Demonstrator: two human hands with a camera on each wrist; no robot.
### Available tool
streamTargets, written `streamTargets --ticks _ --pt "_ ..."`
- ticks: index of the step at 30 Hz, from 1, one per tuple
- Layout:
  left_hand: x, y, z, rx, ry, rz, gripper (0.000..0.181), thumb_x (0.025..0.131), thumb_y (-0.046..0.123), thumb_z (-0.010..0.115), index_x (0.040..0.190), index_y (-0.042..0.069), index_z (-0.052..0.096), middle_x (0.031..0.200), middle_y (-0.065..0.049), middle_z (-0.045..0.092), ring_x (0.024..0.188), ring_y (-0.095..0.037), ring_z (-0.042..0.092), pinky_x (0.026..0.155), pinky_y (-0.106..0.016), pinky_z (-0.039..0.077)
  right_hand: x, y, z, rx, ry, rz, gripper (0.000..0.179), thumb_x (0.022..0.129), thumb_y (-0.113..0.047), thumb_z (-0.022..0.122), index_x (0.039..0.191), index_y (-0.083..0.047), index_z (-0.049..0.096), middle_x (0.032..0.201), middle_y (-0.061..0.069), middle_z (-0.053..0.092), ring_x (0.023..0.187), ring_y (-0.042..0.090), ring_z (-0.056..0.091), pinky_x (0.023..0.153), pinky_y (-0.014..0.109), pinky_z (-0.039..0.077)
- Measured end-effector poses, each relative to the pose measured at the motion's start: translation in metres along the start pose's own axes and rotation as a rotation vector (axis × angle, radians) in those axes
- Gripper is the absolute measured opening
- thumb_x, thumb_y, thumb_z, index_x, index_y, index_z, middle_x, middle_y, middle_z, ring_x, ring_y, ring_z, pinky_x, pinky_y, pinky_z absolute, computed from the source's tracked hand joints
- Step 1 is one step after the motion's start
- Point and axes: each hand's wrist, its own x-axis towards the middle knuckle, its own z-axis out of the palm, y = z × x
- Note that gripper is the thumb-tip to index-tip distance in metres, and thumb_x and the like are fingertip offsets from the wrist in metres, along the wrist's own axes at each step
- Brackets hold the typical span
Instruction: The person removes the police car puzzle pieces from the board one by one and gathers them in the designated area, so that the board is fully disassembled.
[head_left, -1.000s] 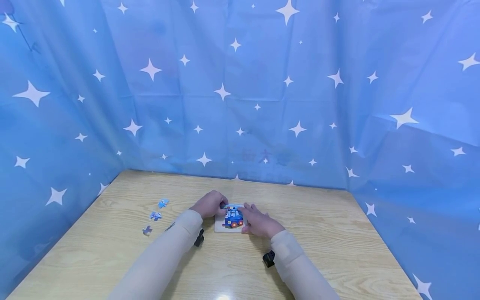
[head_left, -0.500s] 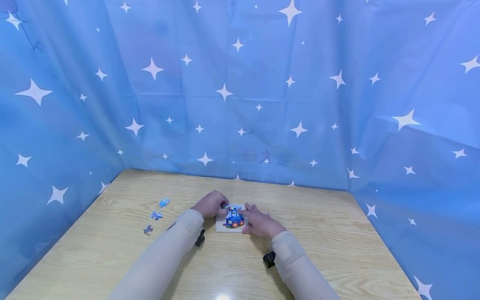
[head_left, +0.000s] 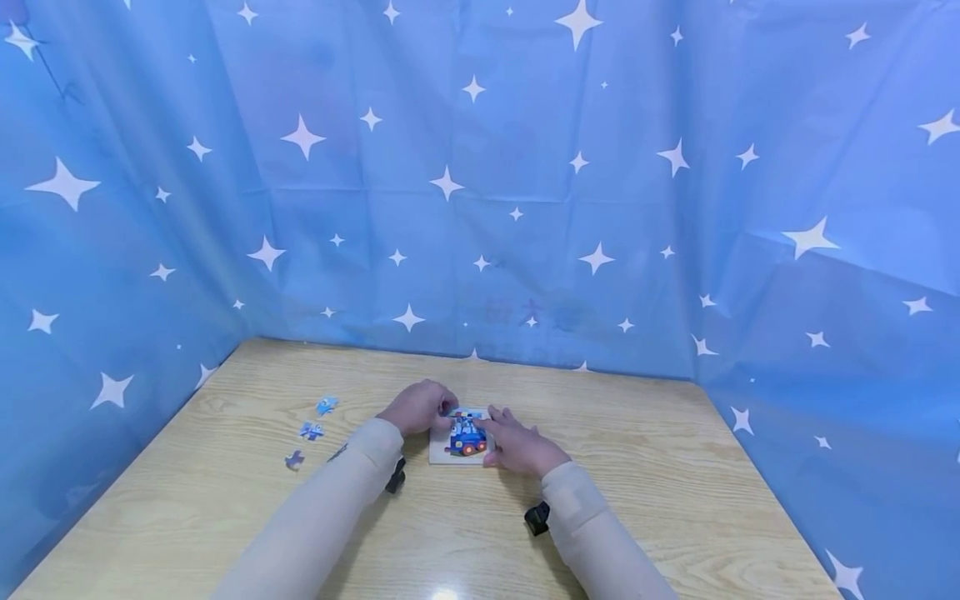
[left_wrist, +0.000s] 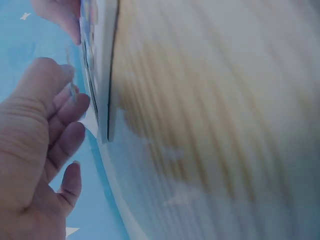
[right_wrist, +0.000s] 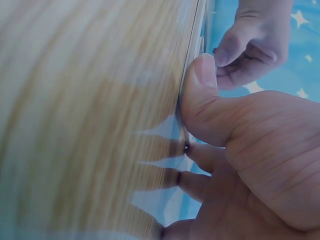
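Barely anything has moved since the earlier frame: the head view sways a touch, and both our hands are pretty much where they were. Our left hand point(head_left: 422, 408) is at the board's far left corner, thumb and fingers pinched together on what looks like a thin piece point(left_wrist: 73, 92) seen edge-on; its printed side we can't make out. Our right hand point(head_left: 521, 446) is spread along the right edge of the puzzle board point(head_left: 440, 451), thumb and fingers apart, thumb on the edge and some fingertips down on the table point(head_left: 637, 467). It's braced there rather than clamped on anything, as far as we can tell.

So the board lies flat between our hands, with the blue car picture point(head_left: 468, 437) filled in on its right and a pale strip showing down its left. Three loose pieces wait well to the left: far piece point(head_left: 326, 406), middle piece point(head_left: 311, 431), near piece point(head_left: 295, 460).

Looks to us like we're fitting a piece. Our tip: keep the right hand braced so the board can't slide, line up the tabs before pressing, then push straight down. Forcing it tilted might pop the neighbours loose.
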Motion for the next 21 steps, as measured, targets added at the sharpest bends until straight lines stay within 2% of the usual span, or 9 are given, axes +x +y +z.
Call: streamTargets --ticks 4,7,13,21 --pt "-0.003 -0.002 -0.003 0.1 0.048 0.067 0.03 0.086 0.024 0.08 0.113 0.012 0.077 0.105 0.001 0.073 0.097 -0.017 0.066 0.09 -0.036 0.053 0.0 -0.001 0.0 -0.002 0.0 -0.011 0.069 0.096 -0.03 0.068 0.157 -0.019 0.038 0.168 0.015 0.016 0.153 0.04 0.01 0.11 0.077 0.014" --pt "-0.005 -0.003 -0.004 0.134 0.06 0.102 0.029 0.086 0.024 0.08 0.112 0.012 0.077 0.107 0.0 0.073 0.1 -0.018 0.066 0.091 -0.036 0.053 0.0 -0.002 0.0 0.001 0.003 -0.012 0.069 0.096 -0.03 0.068 0.157 -0.019 0.039 0.168 0.015 0.016 0.154 0.04 0.01 0.109 0.078 0.014" --pt "-0.01 -0.007 -0.006 0.143 0.058 0.107 0.029 0.086 0.024 0.08 0.112 0.013 0.076 0.108 0.001 0.073 0.1 -0.016 0.066 0.091 -0.034 0.053 -0.001 0.0 0.001 0.025 0.002 -0.009 0.068 0.096 -0.03 0.067 0.158 -0.02 0.038 0.168 0.014 0.015 0.154 0.04 0.008 0.11 0.077 0.012" --pt "-0.019 -0.021 -0.011 0.167 0.059 0.115 0.028 0.086 0.024 0.081 0.111 0.013 0.077 0.105 0.002 0.071 0.094 -0.014 0.064 0.087 -0.034 0.054 -0.002 0.0 -0.001 0.026 -0.003 -0.013 0.068 0.097 -0.028 0.066 0.158 -0.019 0.037 0.168 0.015 0.014 0.154 0.04 0.007 0.111 0.077 0.009"
